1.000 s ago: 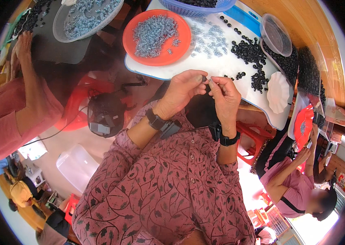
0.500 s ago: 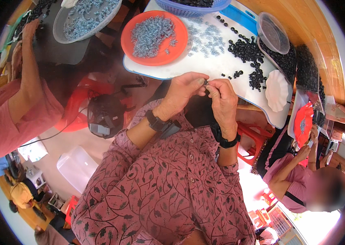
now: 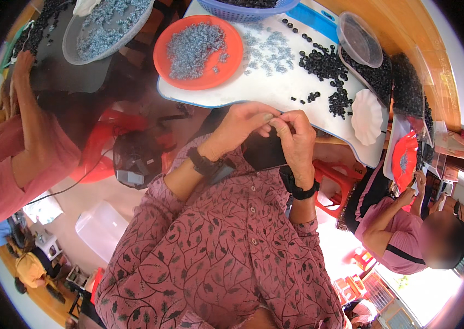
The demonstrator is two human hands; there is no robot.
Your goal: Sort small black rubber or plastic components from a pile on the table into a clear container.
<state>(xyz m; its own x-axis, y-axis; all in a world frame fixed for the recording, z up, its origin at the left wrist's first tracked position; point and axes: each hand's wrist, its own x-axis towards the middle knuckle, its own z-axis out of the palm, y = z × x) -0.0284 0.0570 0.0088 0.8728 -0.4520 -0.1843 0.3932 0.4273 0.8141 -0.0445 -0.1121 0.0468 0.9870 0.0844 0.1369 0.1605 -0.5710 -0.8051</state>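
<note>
My left hand (image 3: pixel 243 125) and my right hand (image 3: pixel 296 134) meet just beyond the near edge of the white table (image 3: pixel 210 97), fingertips pinched together. Whatever they hold is small and covered by the fingers. Beyond my left hand, an orange-red plate (image 3: pixel 232 64) bears a heap of small grey-blue pieces (image 3: pixel 193 46). More such loose pieces (image 3: pixel 269 50) are spread on the tabletop to its right. Several small black round pieces (image 3: pixel 320 63) lie scattered further right, with a smaller group (image 3: pixel 340 103) nearer me.
A blue-purple basket (image 3: pixel 248 12) with dark pieces stands at the far edge. On the right are a clear plastic tub (image 3: pixel 359 41) and a white scalloped dish (image 3: pixel 366 117). One co-worker (image 3: pixel 34 148) sits at left, another (image 3: pixel 391 236) at right. A red stool (image 3: pixel 333 183) is beside my right arm.
Both hands have come slightly closer together, fingertips now touching. A small dark piece that showed between them is now covered. The whole view has shifted slightly.
</note>
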